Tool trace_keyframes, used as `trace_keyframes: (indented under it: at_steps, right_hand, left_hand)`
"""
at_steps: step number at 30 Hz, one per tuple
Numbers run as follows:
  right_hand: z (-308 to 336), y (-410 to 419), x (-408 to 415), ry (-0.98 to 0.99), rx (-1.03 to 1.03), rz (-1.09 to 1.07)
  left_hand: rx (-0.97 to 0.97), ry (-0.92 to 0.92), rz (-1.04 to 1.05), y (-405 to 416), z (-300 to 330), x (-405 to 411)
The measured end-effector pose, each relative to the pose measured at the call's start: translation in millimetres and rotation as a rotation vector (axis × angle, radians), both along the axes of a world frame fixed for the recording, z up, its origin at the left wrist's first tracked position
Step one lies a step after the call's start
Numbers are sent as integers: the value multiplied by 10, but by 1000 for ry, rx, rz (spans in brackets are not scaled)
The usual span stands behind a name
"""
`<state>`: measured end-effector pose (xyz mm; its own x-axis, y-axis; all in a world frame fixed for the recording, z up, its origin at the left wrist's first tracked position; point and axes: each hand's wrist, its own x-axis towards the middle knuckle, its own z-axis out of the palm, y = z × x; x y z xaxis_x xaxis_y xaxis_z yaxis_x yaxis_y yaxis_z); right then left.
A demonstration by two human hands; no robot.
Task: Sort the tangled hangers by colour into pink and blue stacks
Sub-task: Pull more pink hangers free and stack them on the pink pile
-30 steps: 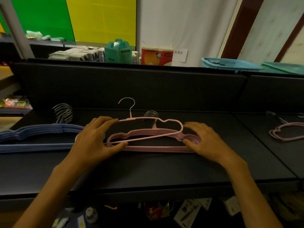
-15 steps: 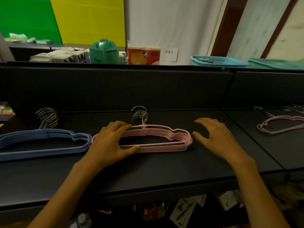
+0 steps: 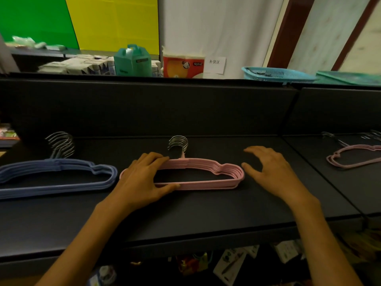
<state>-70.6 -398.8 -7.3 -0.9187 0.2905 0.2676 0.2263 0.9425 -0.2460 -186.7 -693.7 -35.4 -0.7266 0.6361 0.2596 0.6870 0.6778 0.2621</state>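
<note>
A stack of pink hangers (image 3: pixel 208 174) lies flat in the middle of the black shelf (image 3: pixel 185 215), its metal hooks pointing away from me. My left hand (image 3: pixel 142 178) rests on the stack's left end, fingers on the top bar and thumb on the bottom bar. My right hand (image 3: pixel 270 170) hovers open just right of the stack, fingertips near its right end without touching. A stack of blue hangers (image 3: pixel 59 174) lies to the left. Another few pink hangers (image 3: pixel 354 157) lie on the adjoining shelf at the far right.
A black back panel (image 3: pixel 144 108) rises behind the shelf. Beyond it stand a teal box (image 3: pixel 133 60), a red tissue pack (image 3: pixel 183 65), cartons and a blue basket (image 3: pixel 278 74). Packaged goods hang below the shelf's front edge.
The raised top pink hanger has settled flat onto the pink stack. My right hand has let go of the stack's right end and lifted off. The view has shifted left.
</note>
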Motion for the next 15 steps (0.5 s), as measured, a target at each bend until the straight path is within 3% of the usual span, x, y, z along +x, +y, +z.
trace_keyframes:
  at_steps: [15]
  right_hand:
    - [-83, 56, 18, 12, -10, 8]
  left_hand:
    - [-29, -26, 25, 19, 21, 21]
